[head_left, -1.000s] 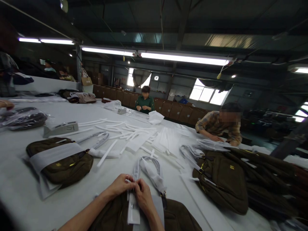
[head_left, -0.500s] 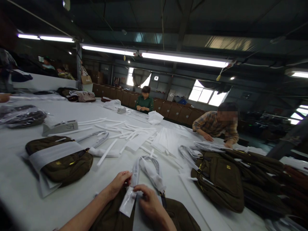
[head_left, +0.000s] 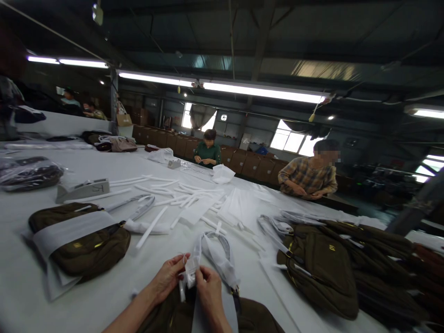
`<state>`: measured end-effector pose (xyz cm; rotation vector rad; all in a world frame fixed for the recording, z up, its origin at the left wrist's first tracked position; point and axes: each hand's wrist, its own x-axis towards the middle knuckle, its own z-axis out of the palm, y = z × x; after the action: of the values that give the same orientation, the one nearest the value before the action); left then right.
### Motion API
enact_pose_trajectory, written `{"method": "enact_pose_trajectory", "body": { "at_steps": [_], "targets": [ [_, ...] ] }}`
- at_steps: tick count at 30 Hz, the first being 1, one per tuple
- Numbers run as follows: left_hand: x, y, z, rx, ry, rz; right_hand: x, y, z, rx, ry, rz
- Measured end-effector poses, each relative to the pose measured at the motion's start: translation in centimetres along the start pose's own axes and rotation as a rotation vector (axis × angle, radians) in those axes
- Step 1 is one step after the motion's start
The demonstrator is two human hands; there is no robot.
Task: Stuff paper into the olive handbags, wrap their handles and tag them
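Note:
A dark olive bag [head_left: 258,314] lies at the bottom centre, a pale sheet round its middle and its looped handles [head_left: 222,256] wrapped in white. Over it, beside the left side of the handle loop, my left hand [head_left: 169,277] pinches a thin white loop at the top of a small clear plastic packet [head_left: 191,273]. The fingers of my right hand [head_left: 209,289] are closed on the packet's right edge. Whatever is inside the packet is too small to make out.
Another olive bag [head_left: 83,240] with a white band lies left, near a grey dispenser [head_left: 83,188]. White foam strips [head_left: 152,226] are scattered mid-table. More olive bags [head_left: 319,263] are piled right. Two people [head_left: 207,150] stand across the table; a plastic-wrapped bag [head_left: 31,172] is far left.
The packet, which hung down long over the bag, is now held up shorter between my hands. My right hand's fingers have closed on it. The person at right has drawn both hands together.

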<state>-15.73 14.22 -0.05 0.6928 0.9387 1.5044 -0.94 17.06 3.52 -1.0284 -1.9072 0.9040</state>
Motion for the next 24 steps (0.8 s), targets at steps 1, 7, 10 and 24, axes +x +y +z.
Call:
{"method": "enact_pose_trajectory", "body": {
  "at_steps": [1,7,10,24],
  "targets": [
    [-0.1,0.0,0.3,0.043,-0.017,0.015,0.0,0.2,0.1,-0.02,-0.004,-0.003],
    [-0.4,1.3,2.1,0.399,-0.02,0.111,-0.9,0.9,0.1,-0.05,-0.078,-0.039],
    [-0.6,2.8,2.4,0.556,0.007,0.159,-1.4,1.0,-1.3,-0.008,-0.038,-0.023],
    [-11.9,4.0,2.6,0.328,0.25,0.076,-6.7,6.9,-16.5,-0.534,0.133,0.273]
  ]
}}
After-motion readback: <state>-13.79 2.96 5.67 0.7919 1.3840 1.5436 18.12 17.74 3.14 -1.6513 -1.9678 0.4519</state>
